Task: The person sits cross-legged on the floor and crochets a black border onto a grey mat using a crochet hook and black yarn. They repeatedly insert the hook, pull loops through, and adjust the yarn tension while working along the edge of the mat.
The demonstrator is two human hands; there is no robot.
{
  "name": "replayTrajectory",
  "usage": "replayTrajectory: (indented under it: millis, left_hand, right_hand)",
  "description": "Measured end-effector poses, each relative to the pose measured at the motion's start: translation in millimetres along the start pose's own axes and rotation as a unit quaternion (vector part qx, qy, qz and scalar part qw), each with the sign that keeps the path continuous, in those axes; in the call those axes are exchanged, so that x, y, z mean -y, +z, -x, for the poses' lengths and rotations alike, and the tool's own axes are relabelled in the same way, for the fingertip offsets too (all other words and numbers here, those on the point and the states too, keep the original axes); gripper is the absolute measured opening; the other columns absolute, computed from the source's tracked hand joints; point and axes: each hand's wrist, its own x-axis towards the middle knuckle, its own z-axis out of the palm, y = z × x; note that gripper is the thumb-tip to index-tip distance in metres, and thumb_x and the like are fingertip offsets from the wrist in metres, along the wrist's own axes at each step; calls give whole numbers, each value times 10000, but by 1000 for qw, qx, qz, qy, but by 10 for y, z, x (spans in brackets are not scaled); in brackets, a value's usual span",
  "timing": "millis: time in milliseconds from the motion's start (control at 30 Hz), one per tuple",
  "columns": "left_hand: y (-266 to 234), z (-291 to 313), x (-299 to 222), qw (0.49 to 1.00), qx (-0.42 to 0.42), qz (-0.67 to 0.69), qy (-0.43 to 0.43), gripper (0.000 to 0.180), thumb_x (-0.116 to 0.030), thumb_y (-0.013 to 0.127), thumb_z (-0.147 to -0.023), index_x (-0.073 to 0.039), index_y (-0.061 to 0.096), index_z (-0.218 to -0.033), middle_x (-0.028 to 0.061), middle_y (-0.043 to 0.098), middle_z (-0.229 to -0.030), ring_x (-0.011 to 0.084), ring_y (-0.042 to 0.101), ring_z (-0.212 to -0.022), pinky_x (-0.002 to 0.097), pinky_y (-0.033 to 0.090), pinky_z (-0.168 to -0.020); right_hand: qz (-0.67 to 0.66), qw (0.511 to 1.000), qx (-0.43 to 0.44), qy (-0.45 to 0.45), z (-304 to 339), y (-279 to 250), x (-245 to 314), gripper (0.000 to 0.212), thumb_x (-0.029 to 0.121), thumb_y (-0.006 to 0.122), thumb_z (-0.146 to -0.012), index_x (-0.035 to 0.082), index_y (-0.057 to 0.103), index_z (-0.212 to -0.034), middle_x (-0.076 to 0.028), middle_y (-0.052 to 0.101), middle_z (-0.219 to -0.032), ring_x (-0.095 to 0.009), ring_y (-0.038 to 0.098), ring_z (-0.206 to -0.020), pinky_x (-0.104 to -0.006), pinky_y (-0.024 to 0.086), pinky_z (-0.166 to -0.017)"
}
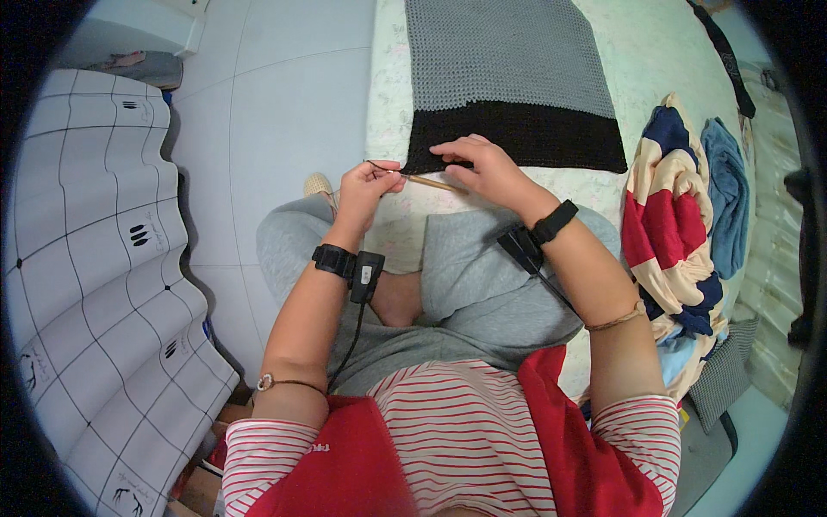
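Observation:
A crocheted panel lies on the bed, with a grey part [508, 56] farther off and a black band [543, 138] along its near edge. My left hand [365, 189] pinches the thin end of a crochet hook [438, 183] beside the band's near left corner. A dark strand, seemingly black yarn, shows at those fingertips. The hook's gold-brown handle points right, toward my right palm. My right hand [495, 172] hovers over the band's near edge, fingers stretched and apart, its thumb just above the handle.
The pale patterned bed [392, 77] carries the panel. A bundled cream, red and navy cloth [676, 211] and a blue folded cloth [728, 198] lie at right. A white grid-patterned cover [103, 250] stands left, across the tiled floor [284, 103]. Black wrist devices trail cables along both forearms.

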Motion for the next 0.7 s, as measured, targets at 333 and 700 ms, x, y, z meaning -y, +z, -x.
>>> replayTrajectory:
  millis: [333,700]
  left_hand:
    - [47,-6,29,997,-15,72,-25,191,49,648,-809,60,592,-991,114,656,-842,166,659,-758,248,560,-726]
    - [71,12,-7,992,-7,121,-46,133,19,617,-855,61,587,-978,136,647,-881,189,662,-792,259,569,-729]
  right_hand:
    - [139,988,50,-33,-81,222,-44,451,25,621,-754,80,592,-1201,-105,559,-908,-278,539,-898,-382,430,-851]
    - [-106,990,-37,84,-67,31,-117,256,7,575,-857,39,649,-1100,-83,649,-938,-156,603,-855,-286,483,-768]
